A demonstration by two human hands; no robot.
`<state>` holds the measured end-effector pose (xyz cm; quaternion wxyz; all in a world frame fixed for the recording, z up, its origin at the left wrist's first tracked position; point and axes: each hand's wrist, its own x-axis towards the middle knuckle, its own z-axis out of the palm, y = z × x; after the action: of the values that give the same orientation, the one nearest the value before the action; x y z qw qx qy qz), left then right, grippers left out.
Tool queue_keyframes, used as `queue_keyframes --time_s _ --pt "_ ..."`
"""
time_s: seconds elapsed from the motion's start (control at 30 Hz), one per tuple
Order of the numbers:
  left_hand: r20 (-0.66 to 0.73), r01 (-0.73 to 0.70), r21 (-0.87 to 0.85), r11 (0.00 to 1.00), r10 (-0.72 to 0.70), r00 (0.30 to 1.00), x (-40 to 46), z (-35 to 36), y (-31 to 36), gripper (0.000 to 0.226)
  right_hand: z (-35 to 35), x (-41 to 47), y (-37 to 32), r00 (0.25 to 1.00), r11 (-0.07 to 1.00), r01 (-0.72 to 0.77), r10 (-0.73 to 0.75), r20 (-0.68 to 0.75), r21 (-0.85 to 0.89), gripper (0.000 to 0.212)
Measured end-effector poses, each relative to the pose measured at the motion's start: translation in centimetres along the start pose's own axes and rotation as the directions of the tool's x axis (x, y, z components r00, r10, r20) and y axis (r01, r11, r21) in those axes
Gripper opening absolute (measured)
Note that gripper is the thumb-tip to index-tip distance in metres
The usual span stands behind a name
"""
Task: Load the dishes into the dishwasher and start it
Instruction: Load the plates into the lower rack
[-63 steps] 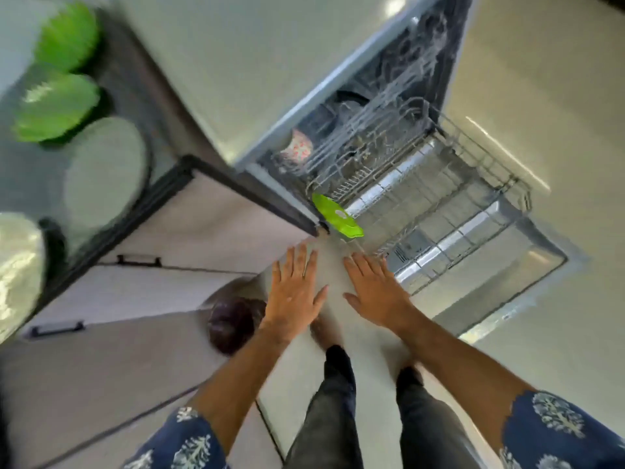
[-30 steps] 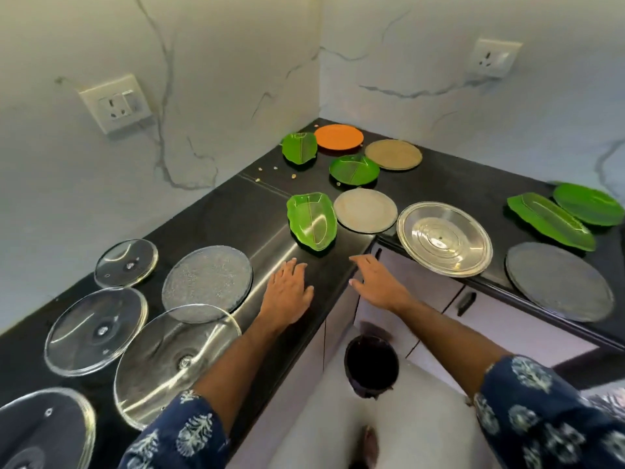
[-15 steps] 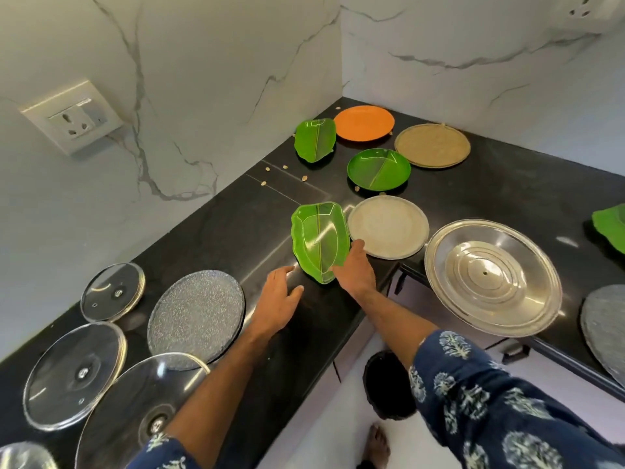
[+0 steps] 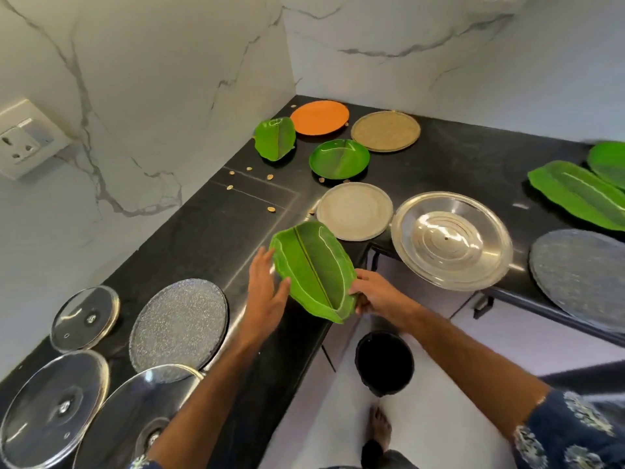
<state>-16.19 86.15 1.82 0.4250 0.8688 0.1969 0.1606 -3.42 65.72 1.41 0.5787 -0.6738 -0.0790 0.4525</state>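
A green leaf-shaped plate [image 4: 313, 269] is lifted and tilted just above the black counter [image 4: 203, 238] near its inner corner edge. My right hand [image 4: 375, 296] grips the plate's near right rim. My left hand [image 4: 265, 292] is spread against the plate's left edge, thumb touching its rim. The dishwasher is out of view.
On the counter lie another leaf plate [image 4: 274, 138], an orange plate [image 4: 319, 117], a round green plate [image 4: 339, 159], a tan plate [image 4: 385, 131], a grey plate [image 4: 355, 211], a steel plate [image 4: 451, 240], a speckled plate [image 4: 178, 323] and several glass lids [image 4: 84, 318]. A dark bin [image 4: 384, 362] stands on the floor below.
I turned from the dishwasher to the counter. My right hand took the green leaf plate's rim and lifted it toward me; my left hand came up against its left side.
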Motion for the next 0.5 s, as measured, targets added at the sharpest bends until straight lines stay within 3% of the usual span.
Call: queue_keyframes --time_s 0.1,0.13,0.2,0.27,0.5 --pt "-0.071 0.117 -0.343 0.932 -0.15 0.986 -0.9 -0.3 2.0 0.074 -1.1 -6.1 2.0 0.994 0.992 0.071 -0.062 -0.088 0.108 0.031" --pt "-0.007 0.16 -0.438 0.885 -0.182 0.983 -1.1 -0.7 2.8 0.07 -1.4 -8.0 2.8 0.992 0.986 0.088 -0.074 -0.104 0.139 0.035" --pt "0.248 0.255 -0.542 0.801 -0.137 0.959 -2.2 -0.9 4.1 0.052 -1.3 -12.7 4.7 0.987 0.977 0.112 -0.089 -0.135 0.181 0.037" --pt "0.447 0.29 -0.515 0.807 -0.036 0.894 -4.2 0.6 5.3 0.039 -1.0 -17.1 7.4 0.975 0.96 0.134 -0.083 -0.208 0.247 0.041" --pt "0.702 0.251 -0.407 0.878 0.125 0.701 -11.3 11.0 10.2 0.032 -2.3 -29.3 16.6 0.877 0.833 0.214 0.066 -0.475 0.51 0.051"
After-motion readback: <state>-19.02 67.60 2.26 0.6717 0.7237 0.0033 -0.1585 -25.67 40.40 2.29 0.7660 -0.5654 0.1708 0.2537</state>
